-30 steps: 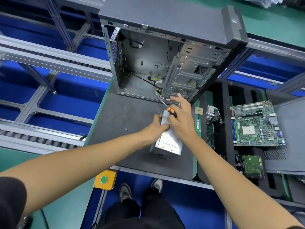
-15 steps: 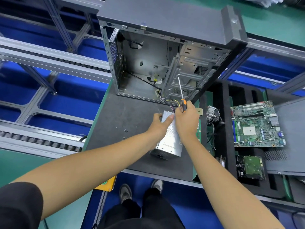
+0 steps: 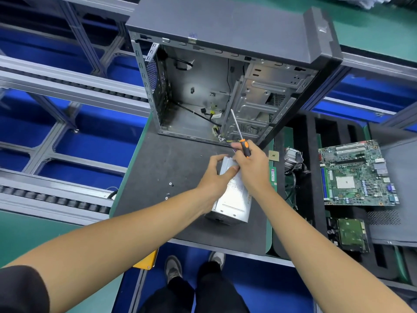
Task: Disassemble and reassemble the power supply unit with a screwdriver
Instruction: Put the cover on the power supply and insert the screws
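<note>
Since a second ago our right hand [image 3: 252, 168] has swung the screwdriver [image 3: 244, 147] from flat across the unit to shaft-up, tip toward the case [image 3: 225, 71]. On the mat [image 3: 158, 177] left of us lie loose screws [image 3: 170, 184]; our left hand [image 3: 216, 175] grips the far end of the PSU [image 3: 232, 197], thumb on top, which rests mid-mat before the case. Our right hand holds the orange-and-black handle above that end, and a motherboard [image 3: 354, 172] sits well right.

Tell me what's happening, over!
Left hand grips power supply. Right hand holds screwdriver, tip up. Loose screws beside it.
</note>
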Demonstrator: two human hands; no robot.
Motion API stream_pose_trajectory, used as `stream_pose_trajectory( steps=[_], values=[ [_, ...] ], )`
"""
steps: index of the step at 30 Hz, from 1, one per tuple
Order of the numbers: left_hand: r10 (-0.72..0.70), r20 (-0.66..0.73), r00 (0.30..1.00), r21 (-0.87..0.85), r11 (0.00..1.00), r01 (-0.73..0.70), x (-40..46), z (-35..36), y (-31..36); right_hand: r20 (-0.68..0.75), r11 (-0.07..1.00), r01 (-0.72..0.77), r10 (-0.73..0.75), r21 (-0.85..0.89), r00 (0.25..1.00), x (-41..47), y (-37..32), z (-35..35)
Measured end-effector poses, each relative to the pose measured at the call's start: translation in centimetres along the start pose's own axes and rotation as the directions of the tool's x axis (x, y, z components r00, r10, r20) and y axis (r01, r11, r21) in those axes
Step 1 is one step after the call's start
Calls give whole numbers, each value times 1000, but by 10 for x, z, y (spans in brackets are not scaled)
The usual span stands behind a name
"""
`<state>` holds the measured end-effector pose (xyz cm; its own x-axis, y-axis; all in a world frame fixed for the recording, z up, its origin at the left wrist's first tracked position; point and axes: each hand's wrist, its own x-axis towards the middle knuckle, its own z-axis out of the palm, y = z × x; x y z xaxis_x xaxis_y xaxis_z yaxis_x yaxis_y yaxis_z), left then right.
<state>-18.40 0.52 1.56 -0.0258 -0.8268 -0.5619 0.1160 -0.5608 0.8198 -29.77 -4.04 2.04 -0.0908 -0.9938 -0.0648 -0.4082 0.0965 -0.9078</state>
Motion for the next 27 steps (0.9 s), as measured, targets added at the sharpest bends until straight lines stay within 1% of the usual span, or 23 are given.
stream_pose_trajectory(
  steps=[1,2,3,5,6,8,10,12,14,17,19,22,25,27],
  values=[
    [0,8,1000,-3,1000,0,0,0,0,7,1000,5,-5,-15,1000,-1,0,-1],
    [-2,19,1000,-5,1000,2,-1,-1,-1,-4,1000,9,-9,17,1000,-2,1,-2],
    [-1,34,999,-8,1000,1,-1,-3,0,-22,995,-9,11,101,1000,-1,0,-1],
    [11,57,998,-12,1000,-10,-5,-5,-4,-9,962,-101,107,253,994,-3,-2,-5],
    [24,66,998,8,1000,-25,-7,-6,-6,21,944,-159,160,288,987,-3,-4,-7],
    [43,72,996,33,998,-45,-8,-6,-8,89,920,-288,274,267,958,-1,-6,-10],
    [62,81,995,11,998,-63,-8,-6,-7,97,895,-394,382,208,919,3,-9,-11],
    [80,72,994,-16,997,-79,-8,-6,-4,91,880,-443,434,170,896,8,-11,-10],
    [99,65,993,15,995,-100,-8,-5,-4,105,869,-473,462,143,880,14,-12,-10],
    [138,23,990,127,982,-140,-10,-4,-7,136,868,-479,463,130,876,17,-10,-10],
    [104,11,995,181,978,-104,-8,-6,-9,159,862,-490,470,132,869,18,-11,-10],
    [58,49,997,252,965,-69,-4,-10,-6,153,841,-520,500,150,853,21,-13,-7],
    [71,88,994,335,937,-97,-4,-9,-2,117,831,-539,527,136,842,21,-15,-2],
    [71,105,992,380,919,-106,-3,-10,1,83,841,-522,516,141,853,19,-16,0]
  ],
)
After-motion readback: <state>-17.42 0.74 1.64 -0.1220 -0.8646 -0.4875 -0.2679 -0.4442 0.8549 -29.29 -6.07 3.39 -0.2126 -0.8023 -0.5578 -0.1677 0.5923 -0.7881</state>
